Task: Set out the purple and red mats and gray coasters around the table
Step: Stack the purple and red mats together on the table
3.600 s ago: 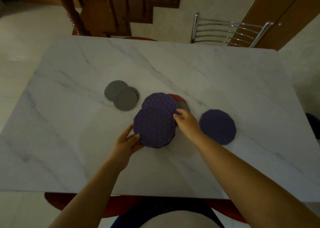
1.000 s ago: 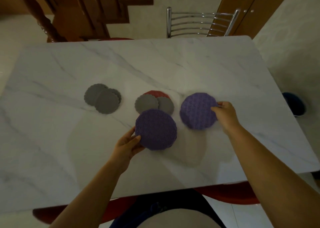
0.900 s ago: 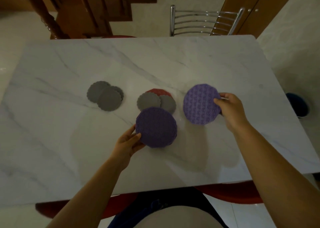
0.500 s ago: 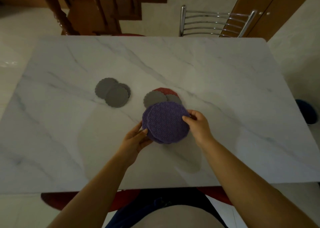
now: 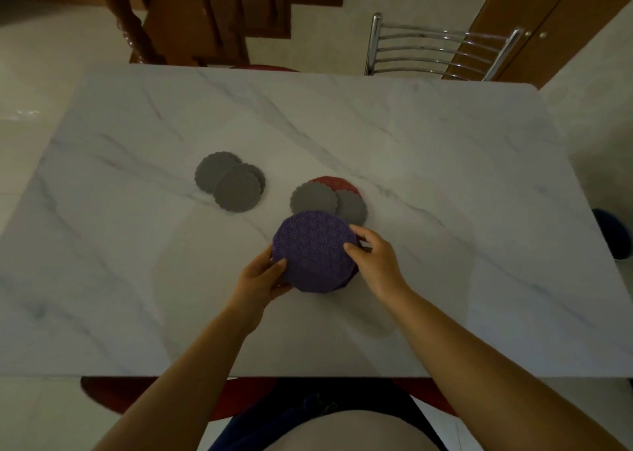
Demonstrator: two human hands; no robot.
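Purple mats (image 5: 313, 251), stacked on the table (image 5: 445, 162), pinched at opposite edges by left hand (image 5: 258, 279) and right hand (image 5: 375, 262).

Table: white marble-patterned rectangular tabletop (image 5: 428, 149) with grey veins, filling mid-frame.
Chair: chrome metal ladder-back chair (image 5: 438, 53) at the far right edge.
Staircase: dark brown wooden staircase (image 5: 219, 15) with a turned post, far left.
Door: brown wooden door (image 5: 548, 15), far right.
Floor: pale glossy tiles (image 5: 34, 73).
Light: dim, soft shadows.
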